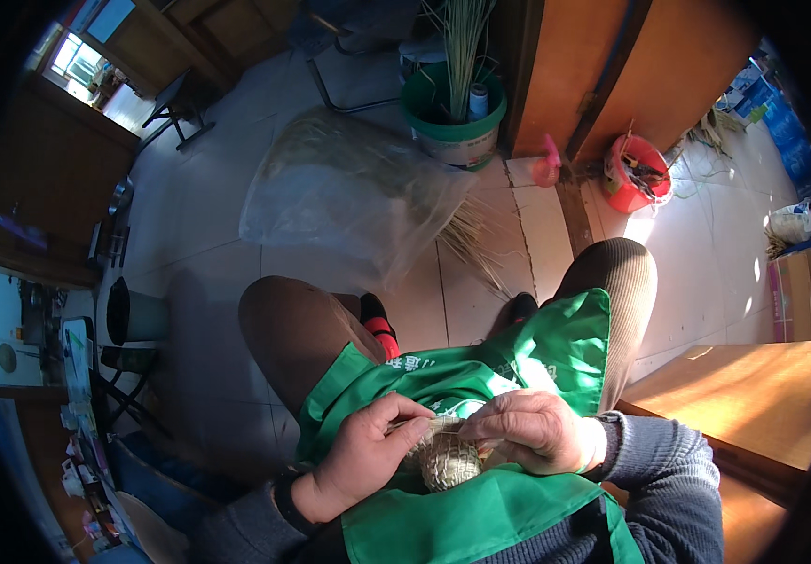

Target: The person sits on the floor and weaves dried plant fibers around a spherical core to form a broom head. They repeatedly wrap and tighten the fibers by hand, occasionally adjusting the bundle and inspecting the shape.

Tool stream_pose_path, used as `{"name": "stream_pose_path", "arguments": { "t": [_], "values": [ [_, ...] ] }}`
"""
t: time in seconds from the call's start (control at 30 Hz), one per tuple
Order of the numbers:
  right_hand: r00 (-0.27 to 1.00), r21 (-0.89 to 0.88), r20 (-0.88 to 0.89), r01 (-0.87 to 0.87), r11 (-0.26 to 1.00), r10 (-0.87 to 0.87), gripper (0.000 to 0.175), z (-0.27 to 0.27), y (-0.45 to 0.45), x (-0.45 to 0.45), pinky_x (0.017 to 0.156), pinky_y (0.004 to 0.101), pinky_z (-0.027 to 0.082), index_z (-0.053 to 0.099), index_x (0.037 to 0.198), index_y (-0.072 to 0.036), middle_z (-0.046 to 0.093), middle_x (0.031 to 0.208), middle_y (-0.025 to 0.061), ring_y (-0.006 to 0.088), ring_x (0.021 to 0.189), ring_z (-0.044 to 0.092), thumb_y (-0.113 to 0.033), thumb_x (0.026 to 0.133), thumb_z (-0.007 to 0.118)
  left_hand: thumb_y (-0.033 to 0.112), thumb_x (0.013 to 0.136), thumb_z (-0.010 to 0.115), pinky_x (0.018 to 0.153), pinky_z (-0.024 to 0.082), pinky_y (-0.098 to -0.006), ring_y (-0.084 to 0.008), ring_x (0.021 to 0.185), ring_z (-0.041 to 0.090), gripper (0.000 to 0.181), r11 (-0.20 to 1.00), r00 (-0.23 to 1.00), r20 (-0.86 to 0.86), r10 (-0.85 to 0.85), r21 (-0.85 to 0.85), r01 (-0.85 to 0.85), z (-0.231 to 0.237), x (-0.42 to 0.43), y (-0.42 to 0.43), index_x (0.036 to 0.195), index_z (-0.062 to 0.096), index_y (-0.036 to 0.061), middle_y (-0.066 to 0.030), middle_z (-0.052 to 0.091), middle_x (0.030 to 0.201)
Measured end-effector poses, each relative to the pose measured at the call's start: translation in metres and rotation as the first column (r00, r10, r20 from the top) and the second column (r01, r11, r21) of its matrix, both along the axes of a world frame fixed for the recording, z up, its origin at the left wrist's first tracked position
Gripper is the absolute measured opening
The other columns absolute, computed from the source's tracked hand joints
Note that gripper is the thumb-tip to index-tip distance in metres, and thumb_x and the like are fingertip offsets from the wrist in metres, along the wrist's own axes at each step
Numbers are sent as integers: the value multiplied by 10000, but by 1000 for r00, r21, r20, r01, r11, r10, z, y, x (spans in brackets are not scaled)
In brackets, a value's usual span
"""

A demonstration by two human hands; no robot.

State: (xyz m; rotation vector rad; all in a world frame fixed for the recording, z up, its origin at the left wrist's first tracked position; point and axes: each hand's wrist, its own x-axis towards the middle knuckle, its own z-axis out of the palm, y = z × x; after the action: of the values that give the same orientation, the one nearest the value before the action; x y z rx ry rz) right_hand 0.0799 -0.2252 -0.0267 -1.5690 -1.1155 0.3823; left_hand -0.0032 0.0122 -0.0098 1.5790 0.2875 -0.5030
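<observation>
A small rounded piece of woven straw (451,462) rests over my lap, on the green apron (447,518). My left hand (377,451) grips its upper left edge, thumb and forefinger pinched together. On the other side, my right hand (532,430) has its fingertips closed at the top right edge of the weave. A thin pale strand seems to run between the two hands along the top; its ends are hidden by my fingers. The underside of the piece is out of sight.
Beyond my feet lies a clear plastic bag (349,190) with straw stalks (476,240) sticking out. Behind it stands a green-rimmed bucket (451,141) of tall stalks. A pink spray bottle (548,166) and a red bucket (634,176) are by the door. A wooden table (737,402) is at my right.
</observation>
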Motion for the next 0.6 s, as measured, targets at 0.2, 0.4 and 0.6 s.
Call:
{"name": "stream_pose_path", "arguments": {
  "t": [0.2, 0.4, 0.6],
  "values": [
    [1000, -31, 16, 0, 1000, 0, 366, 1, -1, -1, 809, 377, 570, 658, 1107, 48, 692, 1033, 172, 303, 915, 694, -34, 763, 752, 36, 960, 593, 842, 476, -223, -86, 933, 591, 106, 999, 1000, 12, -4, 51, 3, -1, 0, 0, 1048, 615, -18, -51, 644, 996],
    [996, -25, 83, 24, 999, -21, 333, 1, 1, -3, 783, 372, 577, 668, 1078, 52, 696, 1027, 171, 291, 906, 696, -9, 756, 733, 48, 964, 592, 811, 457, -210, -76, 899, 576, 110, 1000, 1000, -11, 8, 17, -8, -1, 1, 1, 1048, 619, -16, -37, 638, 978],
    [992, -18, 120, 32, 999, -29, 312, 3, 2, -3, 765, 367, 582, 673, 1058, 52, 699, 1009, 177, 288, 882, 700, 29, 749, 708, 79, 961, 601, 795, 453, -207, -67, 864, 564, 122, 1000, 1000, -16, 12, 4, -12, -1, 3, 2, 1038, 630, -11, -25, 642, 937]
  ]
}}
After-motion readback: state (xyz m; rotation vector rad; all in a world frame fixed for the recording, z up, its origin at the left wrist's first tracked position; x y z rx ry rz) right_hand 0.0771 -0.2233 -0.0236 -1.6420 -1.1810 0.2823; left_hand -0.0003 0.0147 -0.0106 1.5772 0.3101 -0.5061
